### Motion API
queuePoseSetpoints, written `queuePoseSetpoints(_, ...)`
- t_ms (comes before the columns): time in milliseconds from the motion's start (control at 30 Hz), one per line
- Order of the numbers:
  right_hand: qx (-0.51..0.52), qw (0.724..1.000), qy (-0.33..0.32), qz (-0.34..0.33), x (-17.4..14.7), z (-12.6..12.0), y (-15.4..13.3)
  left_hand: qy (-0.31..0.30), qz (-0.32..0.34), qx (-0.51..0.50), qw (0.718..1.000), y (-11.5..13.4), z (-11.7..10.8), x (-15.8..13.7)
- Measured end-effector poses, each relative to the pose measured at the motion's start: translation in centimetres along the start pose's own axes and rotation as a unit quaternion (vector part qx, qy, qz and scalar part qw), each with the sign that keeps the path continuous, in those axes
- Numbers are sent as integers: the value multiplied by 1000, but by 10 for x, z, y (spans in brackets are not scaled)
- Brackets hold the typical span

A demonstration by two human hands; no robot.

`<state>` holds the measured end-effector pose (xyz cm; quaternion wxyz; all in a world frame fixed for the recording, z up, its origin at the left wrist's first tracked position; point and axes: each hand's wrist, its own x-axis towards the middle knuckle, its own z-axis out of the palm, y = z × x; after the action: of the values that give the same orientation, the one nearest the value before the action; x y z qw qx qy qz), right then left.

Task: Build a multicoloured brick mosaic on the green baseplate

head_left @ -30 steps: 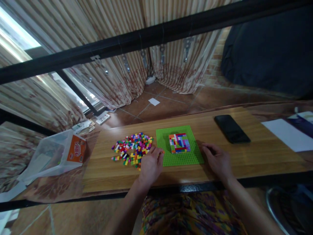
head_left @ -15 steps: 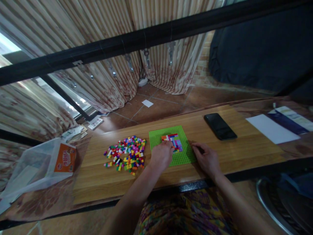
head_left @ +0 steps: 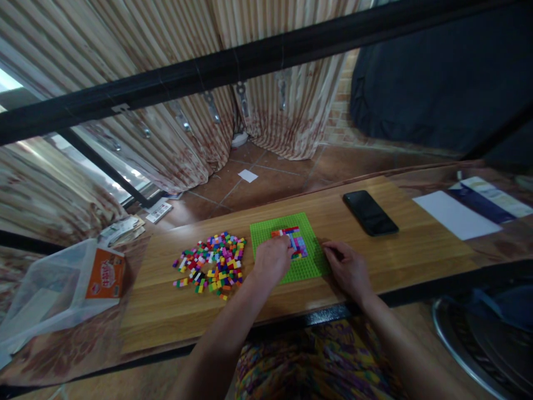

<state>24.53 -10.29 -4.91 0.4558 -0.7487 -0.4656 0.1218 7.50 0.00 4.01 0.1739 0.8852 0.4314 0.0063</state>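
Note:
A green studded baseplate [head_left: 308,270] lies on the wooden board, carrying a patch of coloured toy bricks [head_left: 300,244] fitted side by side. My left hand [head_left: 271,260] is over the left part of this patch, fingers pinched and pointing down. Whatever lies between its fingertips is hidden. At the plate's right edge, my right hand [head_left: 346,269] rests low with curled fingers, thumb and forefinger close together. Whether it holds anything small cannot be made out. Left of the plate is a spread-out pile of loose toy bricks [head_left: 216,258] in many colours.
A black phone [head_left: 370,213] lies on the wooden board [head_left: 162,316] to the right. Beyond it are a white sheet [head_left: 456,215] and a blue-and-white packet. A clear plastic box [head_left: 62,311] with an orange label stands at left. A dark metal bar [head_left: 187,69] crosses above.
The whole view has shifted slightly. My left hand stays pinched over the brick patch, and my right hand stays curled at the plate's right edge.

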Motion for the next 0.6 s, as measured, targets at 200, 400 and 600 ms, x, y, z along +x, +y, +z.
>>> queuePoseSetpoints(200,8,1000,-6,-4,0,1,1,36,-20,-64,997,-7,14,1)
queuePoseSetpoints(400,-10,998,-45,-44,0,1,1,41,-42,-105,993,-9,16,3)
queuePoseSetpoints(600,-86,989,-69,-98,-2,3,3,-3,-65,-116,991,-5,1,15)
